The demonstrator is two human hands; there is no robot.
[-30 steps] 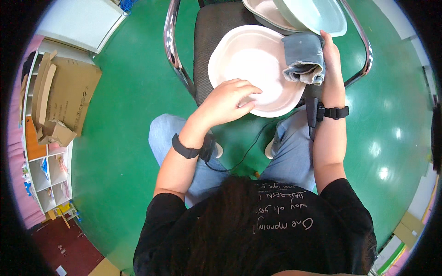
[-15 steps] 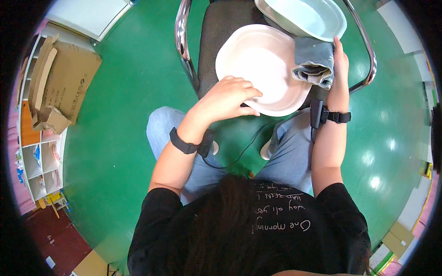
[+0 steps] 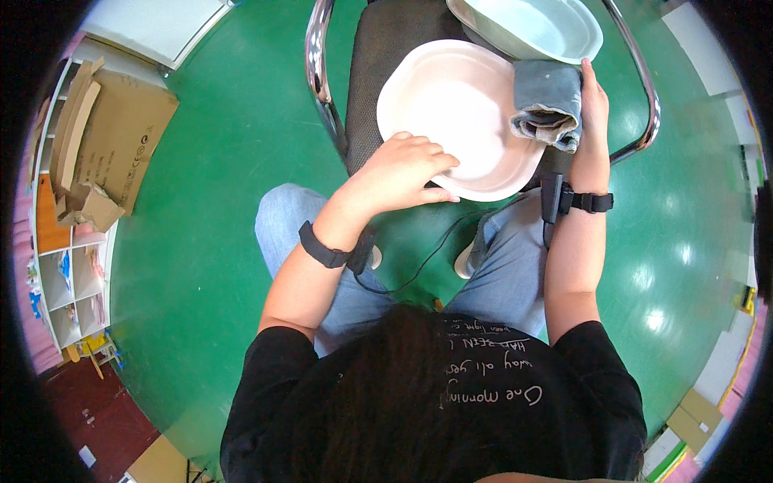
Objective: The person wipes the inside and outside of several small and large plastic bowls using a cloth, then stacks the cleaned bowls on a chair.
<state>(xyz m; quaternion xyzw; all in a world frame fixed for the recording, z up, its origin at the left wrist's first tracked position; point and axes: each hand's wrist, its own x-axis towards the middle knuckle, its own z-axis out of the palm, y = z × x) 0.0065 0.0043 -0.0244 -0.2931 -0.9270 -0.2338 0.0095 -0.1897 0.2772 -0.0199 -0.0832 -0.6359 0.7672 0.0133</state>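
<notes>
A white plastic basin [image 3: 451, 105] rests on the dark seat of a chair in front of me. My left hand [image 3: 407, 171] grips its near left rim, fingers curled over the edge and thumb along the front. A folded, rolled blue-grey cloth [image 3: 547, 87] with pale edges is at the basin's right side, covering part of the rim. Closed around the cloth's right side is my right hand [image 3: 594, 109]; most of its fingers are hidden. Just beyond the cloth sits a pale blue-green basin [image 3: 535, 28], cut off by the upper edge of the view.
Chrome armrests [image 3: 320, 72] flank the chair seat [image 3: 366, 97]. A thin black cable [image 3: 427, 270] runs between my wrist straps, above my knees. On the left, an opened cardboard box [image 3: 121, 133] stands by white shelves [image 3: 76, 282]. The floor [image 3: 217, 153] is green.
The cloth and my right hand have shifted slightly up in the view. My left hand keeps its place on the white basin's rim.
</notes>
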